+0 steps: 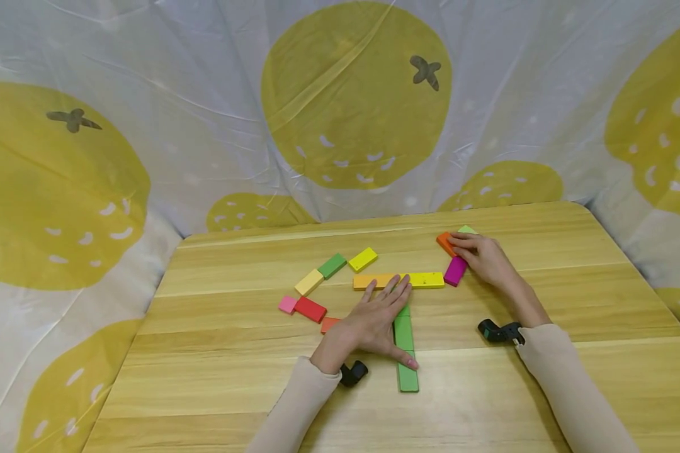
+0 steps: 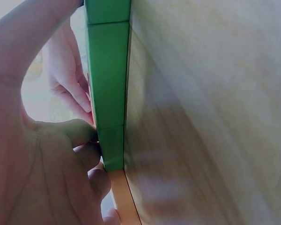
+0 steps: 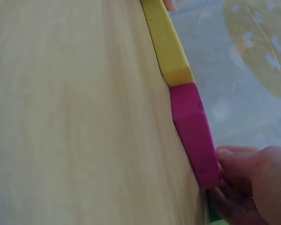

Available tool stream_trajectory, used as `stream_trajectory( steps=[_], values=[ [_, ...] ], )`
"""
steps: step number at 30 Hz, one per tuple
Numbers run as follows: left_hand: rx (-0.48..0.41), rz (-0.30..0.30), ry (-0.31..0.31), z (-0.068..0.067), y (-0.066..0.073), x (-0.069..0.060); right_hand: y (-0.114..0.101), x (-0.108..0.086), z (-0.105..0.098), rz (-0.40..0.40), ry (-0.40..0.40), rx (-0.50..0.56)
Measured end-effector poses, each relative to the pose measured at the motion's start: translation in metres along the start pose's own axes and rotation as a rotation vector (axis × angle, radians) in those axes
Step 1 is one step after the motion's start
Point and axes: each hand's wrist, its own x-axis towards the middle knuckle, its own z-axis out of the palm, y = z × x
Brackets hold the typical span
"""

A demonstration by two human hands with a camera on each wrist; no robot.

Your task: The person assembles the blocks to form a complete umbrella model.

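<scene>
Spread flat, my left hand (image 1: 376,324) rests over the column of green blocks (image 1: 406,371). Its thumb lies across the lower green blocks and its fingertips touch the row of an orange-yellow block (image 1: 368,282) and a yellow block (image 1: 427,280). In the left wrist view the fingers lie along the green blocks (image 2: 107,75). At the far right my right hand (image 1: 487,258) pinches a dark orange block (image 1: 445,243), partly hidden by the fingers. Just below it, a magenta block (image 1: 456,271) meets the yellow block's end. A light green block (image 1: 467,230) shows behind the fingers.
Left of the row lie a yellow block (image 1: 362,259), a green block (image 1: 332,266), a cream block (image 1: 308,282), a pink block (image 1: 287,304), a red block (image 1: 310,309) and an orange-red block (image 1: 328,324). A patterned curtain (image 1: 232,126) hangs behind the wooden table (image 1: 204,352).
</scene>
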Motion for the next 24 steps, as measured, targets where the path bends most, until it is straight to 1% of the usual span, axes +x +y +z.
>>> stream_trajectory(
  steps=[5, 9, 18, 24],
  values=[
    [-0.003, 0.000, 0.000, 0.000, 0.000, 0.000, 0.003, 0.001, 0.001, 0.030, -0.047, 0.038],
    [-0.007, -0.003, -0.004, 0.000, 0.000, 0.000, 0.004, 0.002, 0.001, 0.023, -0.063, 0.045],
    [0.017, -0.004, 0.002, 0.000, 0.001, 0.000, 0.009, -0.001, 0.000, -0.026, -0.056, 0.030],
    [0.008, -0.006, -0.005, 0.000, 0.001, 0.000, 0.012, -0.001, 0.000, -0.019, -0.063, 0.032]
  ],
)
